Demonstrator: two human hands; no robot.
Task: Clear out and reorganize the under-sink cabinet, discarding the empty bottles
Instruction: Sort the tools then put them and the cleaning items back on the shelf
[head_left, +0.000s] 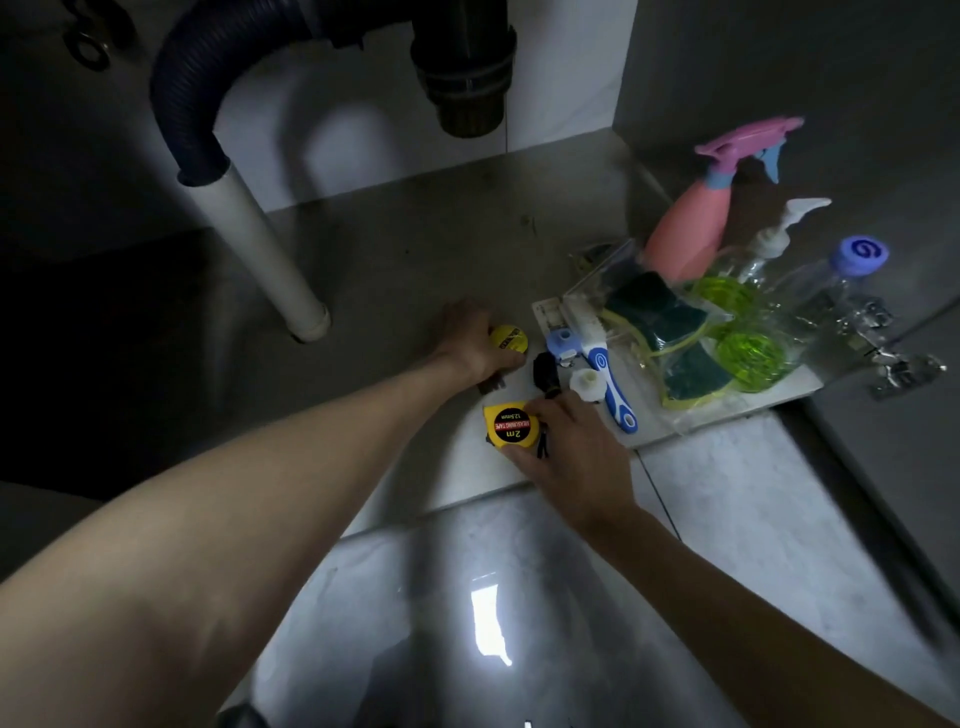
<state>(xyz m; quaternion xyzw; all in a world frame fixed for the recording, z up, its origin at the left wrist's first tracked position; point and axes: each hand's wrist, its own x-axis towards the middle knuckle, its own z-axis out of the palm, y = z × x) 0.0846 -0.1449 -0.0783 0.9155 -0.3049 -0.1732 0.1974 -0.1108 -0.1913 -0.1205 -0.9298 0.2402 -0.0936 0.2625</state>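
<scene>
Centre frame, cabinet floor (415, 249): left hand (467, 340) curls around 1 yellow tape measure (508, 340); right hand (566, 457) pinches another, the 2 m tape measure (511, 425), probably grouping small tools. Bottles (748, 291) stand grouped at right.

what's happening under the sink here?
A person is sorting items on the cabinet floor. The left hand grips one yellow tape measure; the right hand holds a second, labelled 2m. A pink spray bottle, clear bottles, sponges and a blue-handled brush are grouped at the right.
</scene>
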